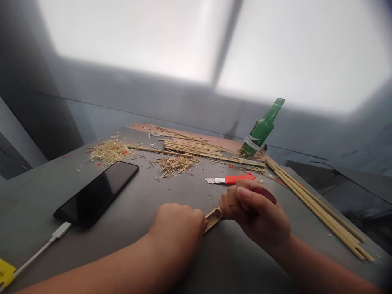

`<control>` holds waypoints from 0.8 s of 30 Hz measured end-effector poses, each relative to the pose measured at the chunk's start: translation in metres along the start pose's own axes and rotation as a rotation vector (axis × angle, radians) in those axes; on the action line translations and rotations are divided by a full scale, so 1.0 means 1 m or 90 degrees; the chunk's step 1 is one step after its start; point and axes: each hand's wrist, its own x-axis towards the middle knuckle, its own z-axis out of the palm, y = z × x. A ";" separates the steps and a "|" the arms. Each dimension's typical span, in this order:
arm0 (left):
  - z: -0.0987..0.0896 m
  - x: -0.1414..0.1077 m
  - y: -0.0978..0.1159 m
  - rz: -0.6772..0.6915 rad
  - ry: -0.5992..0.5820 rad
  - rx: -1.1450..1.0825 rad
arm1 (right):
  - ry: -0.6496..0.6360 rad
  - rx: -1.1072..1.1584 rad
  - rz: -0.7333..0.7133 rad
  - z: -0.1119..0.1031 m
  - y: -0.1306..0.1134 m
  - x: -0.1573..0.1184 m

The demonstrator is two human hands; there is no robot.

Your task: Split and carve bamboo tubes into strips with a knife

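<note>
My left hand (pixel 179 226) is closed in a fist low over the table, around the lower end of a flat tan strip (pixel 213 218) that looks like split bamboo. The strip slants up to my right hand (pixel 260 212), whose curled fingers meet its upper end. A dark red rounded edge (pixel 266 193) shows above the right palm; what it belongs to is mostly hidden. Tan wrapping appears to cover some right fingers. Just beyond that hand lies a red-handled craft knife (pixel 239 179), its blade pointing left.
A black phone (pixel 98 194) with a white cable (pixel 61 230) lies at left. Shavings form two piles (pixel 112 151) behind it. Thin bamboo sticks (pixel 190 146) lie at the back, and longer ones (pixel 318 208) along the right edge. A green bottle (pixel 260 132) leans at back right.
</note>
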 end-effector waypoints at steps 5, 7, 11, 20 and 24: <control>0.007 0.003 0.003 -0.008 0.008 0.029 | 0.049 0.024 -0.011 0.004 -0.015 0.006; 0.007 0.004 0.003 -0.004 0.010 0.035 | 0.052 0.005 -0.032 0.004 -0.022 0.004; 0.008 0.003 0.004 -0.006 0.005 0.053 | 0.052 -0.021 -0.033 0.006 -0.026 0.003; 0.010 0.003 0.005 -0.016 -0.007 0.072 | 0.080 -0.068 0.023 0.010 -0.012 0.003; 0.009 0.002 0.006 -0.013 -0.011 0.074 | 0.087 -0.069 0.029 0.010 -0.010 0.004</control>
